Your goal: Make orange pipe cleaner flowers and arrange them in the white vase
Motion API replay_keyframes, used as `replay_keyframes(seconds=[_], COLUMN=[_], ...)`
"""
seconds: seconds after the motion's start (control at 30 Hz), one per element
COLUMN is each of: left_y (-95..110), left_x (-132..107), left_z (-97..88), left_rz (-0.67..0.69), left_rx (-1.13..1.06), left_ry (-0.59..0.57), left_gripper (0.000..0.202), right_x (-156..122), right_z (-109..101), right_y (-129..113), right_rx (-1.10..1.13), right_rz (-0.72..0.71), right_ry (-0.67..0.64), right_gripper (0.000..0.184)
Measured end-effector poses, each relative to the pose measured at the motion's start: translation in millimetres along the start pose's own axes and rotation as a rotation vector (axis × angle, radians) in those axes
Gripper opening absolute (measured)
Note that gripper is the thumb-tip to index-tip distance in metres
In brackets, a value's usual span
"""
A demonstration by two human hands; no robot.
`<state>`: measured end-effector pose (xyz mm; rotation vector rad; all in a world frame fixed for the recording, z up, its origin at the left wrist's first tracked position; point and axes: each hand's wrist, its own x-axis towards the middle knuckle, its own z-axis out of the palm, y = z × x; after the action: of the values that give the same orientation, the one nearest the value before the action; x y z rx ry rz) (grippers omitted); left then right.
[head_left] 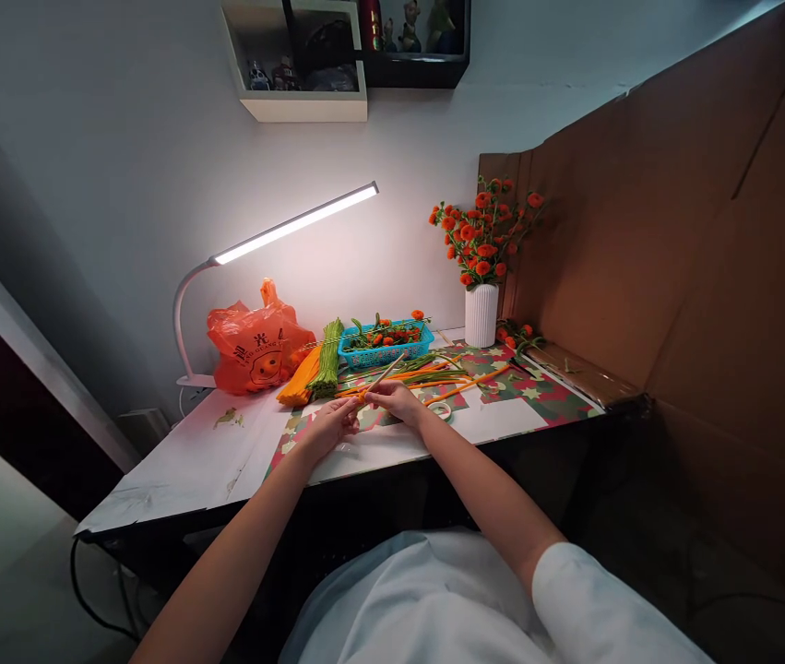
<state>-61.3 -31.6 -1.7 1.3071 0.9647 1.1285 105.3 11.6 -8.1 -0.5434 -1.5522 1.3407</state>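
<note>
Both of my hands meet above the front of the table. My left hand (331,428) is closed, its fingertips pinching a small orange pipe cleaner piece (362,396). My right hand (396,400) pinches at the same orange piece from the other side. A thin pale stick (389,368) slants up from between the fingers; which hand grips it I cannot tell. Just behind lie loose green and orange pipe cleaners (434,373). A bundle of orange pipe cleaners (301,376) and a green bundle (327,361) rest to the left.
A blue basket (349,356) holds orange flowers with green stems. Behind stands a white ribbed vase (481,315) of similar flowers. A roll of tape (442,411) lies by my right wrist. At left are an orange plastic bag (254,346) and a lit lamp (295,224). Cardboard (641,258) walls the right.
</note>
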Motion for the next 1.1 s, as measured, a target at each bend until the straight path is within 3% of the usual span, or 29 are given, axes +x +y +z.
replay_keyframes(seconds=[0.17, 0.33, 0.43, 0.57, 0.73, 0.9, 1.1], left_y=[-1.8, 1.4, 2.4, 0.7, -4.8, -8.2, -2.0], left_x=[-1.0, -7.7, -8.6, -4.8, 1.2, 3.1, -4.3], left_z=[2.3, 9.2, 9.7, 6.8, 1.2, -1.1, 6.6], left_rz=[-0.038, 0.194, 0.264, 0.248, 0.138, 0.051, 0.166], left_rx=[0.063, 0.309, 0.360, 0.349, 0.171, 0.097, 0.250], left_ry=[-0.020, 0.107, 0.131, 0.116, 0.114, 0.073, 0.078], left_gripper=[0.049, 0.048, 0.045, 0.043, 0.048, 0.048, 0.046], right_x=[1.3, 1.7, 1.2, 0.4, 1.4, 4.1, 3.4], right_z=[0.0, 0.3, 0.1, -0.4, 0.7, 1.1, -1.9], right_y=[4.1, 3.5, 2.5, 2.6, 5.2, 10.0, 9.1], right_rx=[-0.024, -0.058, -0.103, -0.110, -0.072, -0.044, -0.101], right_rz=[-0.004, 0.015, 0.043, 0.038, 0.003, -0.020, -0.002], right_ry=[0.042, 0.148, 0.158, 0.110, 0.021, 0.020, 0.078], right_gripper=[0.045, 0.049, 0.048, 0.047, 0.043, 0.039, 0.042])
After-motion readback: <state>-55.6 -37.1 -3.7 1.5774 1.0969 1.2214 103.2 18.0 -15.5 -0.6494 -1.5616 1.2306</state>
